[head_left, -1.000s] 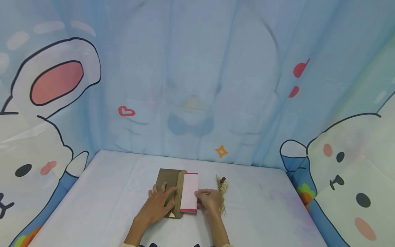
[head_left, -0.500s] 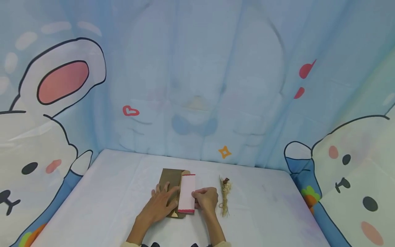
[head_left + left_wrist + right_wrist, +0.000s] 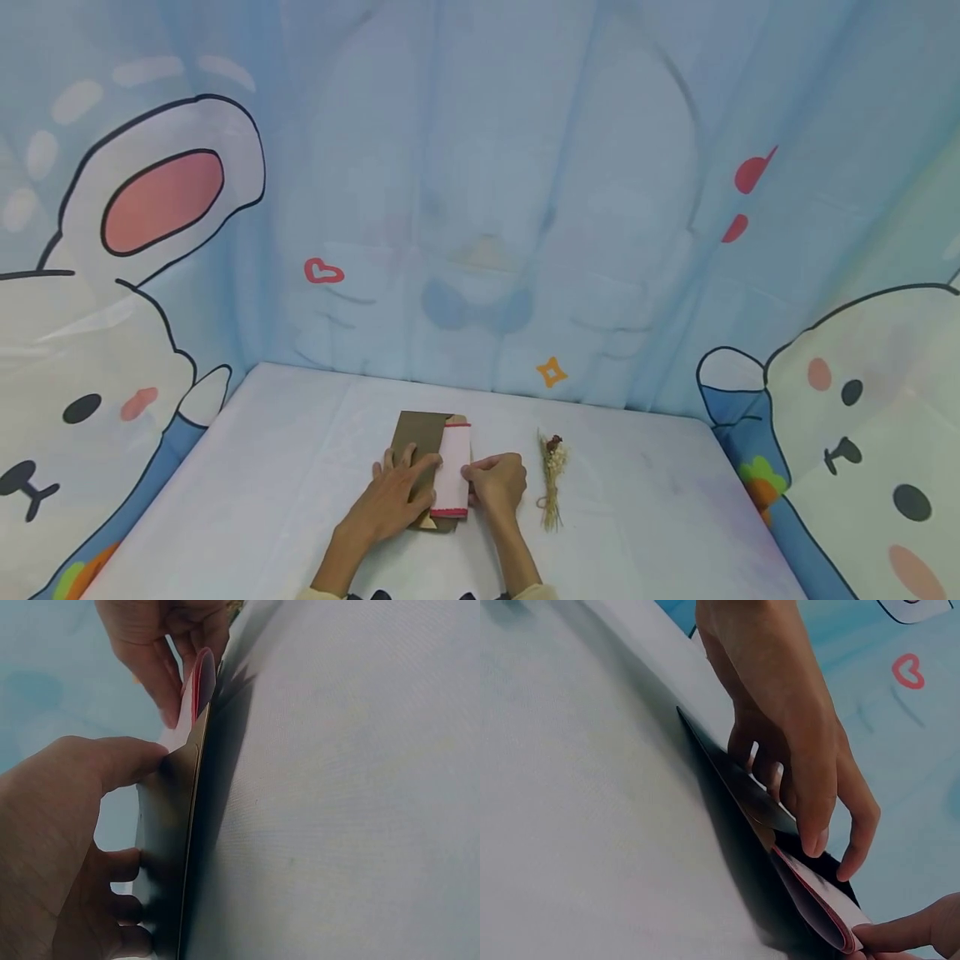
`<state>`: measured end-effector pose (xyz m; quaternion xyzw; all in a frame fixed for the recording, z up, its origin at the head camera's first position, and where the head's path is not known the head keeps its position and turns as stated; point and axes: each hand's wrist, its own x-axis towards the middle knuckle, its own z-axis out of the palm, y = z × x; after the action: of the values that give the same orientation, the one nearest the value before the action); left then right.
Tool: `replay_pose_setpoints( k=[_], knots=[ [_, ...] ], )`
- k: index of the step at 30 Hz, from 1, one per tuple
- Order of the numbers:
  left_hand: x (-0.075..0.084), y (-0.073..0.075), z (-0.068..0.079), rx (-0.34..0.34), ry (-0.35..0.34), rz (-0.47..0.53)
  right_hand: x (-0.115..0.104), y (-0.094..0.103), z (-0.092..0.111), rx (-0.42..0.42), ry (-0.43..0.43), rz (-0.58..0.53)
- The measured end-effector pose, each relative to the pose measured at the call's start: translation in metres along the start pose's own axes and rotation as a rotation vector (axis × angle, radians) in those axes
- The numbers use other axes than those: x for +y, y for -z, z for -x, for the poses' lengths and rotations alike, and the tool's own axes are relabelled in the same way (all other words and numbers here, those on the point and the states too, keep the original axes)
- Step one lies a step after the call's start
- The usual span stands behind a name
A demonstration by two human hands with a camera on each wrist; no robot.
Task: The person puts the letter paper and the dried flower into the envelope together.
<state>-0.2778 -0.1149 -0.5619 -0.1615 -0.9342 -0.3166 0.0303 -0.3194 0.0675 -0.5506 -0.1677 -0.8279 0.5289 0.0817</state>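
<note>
A brown-gold envelope [image 3: 418, 430] lies on the white-covered table, its flap side toward the right. My left hand [image 3: 386, 504] rests on it with spread fingers, and the thumb touches it near the mouth in the left wrist view. A folded pink paper with red edges [image 3: 452, 471] lies over the flap at that mouth. Its rounded fold shows end-on in the right wrist view, beside the envelope [image 3: 735, 780]. My right hand [image 3: 498, 483] pinches the paper's right edge between thumb and fingers. The paper's left edge meets the envelope near my left fingertips.
A small bundle of dried flowers [image 3: 552, 483] lies on the table to the right of my right hand. A light blue curtain [image 3: 480, 167] with cartoon prints hangs behind the table [image 3: 637, 500] and along both sides.
My right hand has slid the folded pink paper left, farther across the flap toward the envelope's mouth. The left hand stays on the envelope. The head view has shifted slightly.
</note>
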Motion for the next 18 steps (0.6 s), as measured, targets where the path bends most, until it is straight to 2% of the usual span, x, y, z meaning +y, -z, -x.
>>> replay_pose_setpoints(
  k=[8,18],
  knots=[
    [-0.003,-0.001,-0.001,0.005,0.000,-0.010,-0.004,-0.010,0.000,0.028,0.011,-0.002],
    [-0.001,0.001,-0.002,0.014,-0.013,0.007,-0.015,-0.016,0.010,-0.031,0.039,-0.054]
  ],
)
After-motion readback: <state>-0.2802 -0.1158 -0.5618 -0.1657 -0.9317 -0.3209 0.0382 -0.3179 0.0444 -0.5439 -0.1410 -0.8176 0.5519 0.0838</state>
